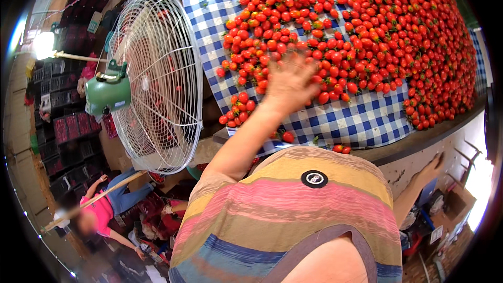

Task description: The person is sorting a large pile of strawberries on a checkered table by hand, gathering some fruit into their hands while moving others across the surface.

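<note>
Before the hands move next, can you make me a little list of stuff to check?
1. Left hand fingers spread: ok.
2. Left hand touching the tomatoes: cannot tell, it's blurry.
3. Right hand over the table: not ok, it's out past the edge.
4. All tomatoes in the big pile: not ok, a few lie apart near the edge.
5. Fan has its wire cage: ok.

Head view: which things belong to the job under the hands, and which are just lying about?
Job in hand:
small, oval red tomatoes, the blurred left hand over them
blue-and-white checked cloth beneath them

Apparently just about:
round wire-guarded fan with green motor
brown cardboard box
stacked dark plastic crates
</note>
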{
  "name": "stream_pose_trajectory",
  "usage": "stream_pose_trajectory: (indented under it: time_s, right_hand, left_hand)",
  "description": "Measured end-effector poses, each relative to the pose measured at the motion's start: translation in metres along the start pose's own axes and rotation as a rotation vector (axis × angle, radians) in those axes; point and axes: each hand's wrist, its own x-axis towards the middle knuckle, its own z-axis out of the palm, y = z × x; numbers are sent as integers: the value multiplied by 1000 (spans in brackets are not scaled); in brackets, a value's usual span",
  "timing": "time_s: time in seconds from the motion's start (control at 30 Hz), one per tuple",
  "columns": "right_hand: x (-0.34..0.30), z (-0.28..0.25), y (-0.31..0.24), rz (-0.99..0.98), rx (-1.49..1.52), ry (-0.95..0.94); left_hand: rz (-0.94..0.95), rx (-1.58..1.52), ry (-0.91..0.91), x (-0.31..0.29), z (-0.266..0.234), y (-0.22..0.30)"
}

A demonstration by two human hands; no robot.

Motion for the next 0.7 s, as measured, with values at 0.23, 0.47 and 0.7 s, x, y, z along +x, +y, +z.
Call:
stream_pose_trajectory:
  time_s: [0.23,0.47,0.7]
  right_hand:
    - [-18,136,-193,-662,119,-418]
    - [-89,267,-252,-1044,-60,-817]
    - [-150,248,-237,-1232,-149,-1169]
  left_hand:
    - [83,112,59,22,12,-14]
    - [-171,162,16,-39,-18,-60]
    - [18,9,194,18,-36,-53]
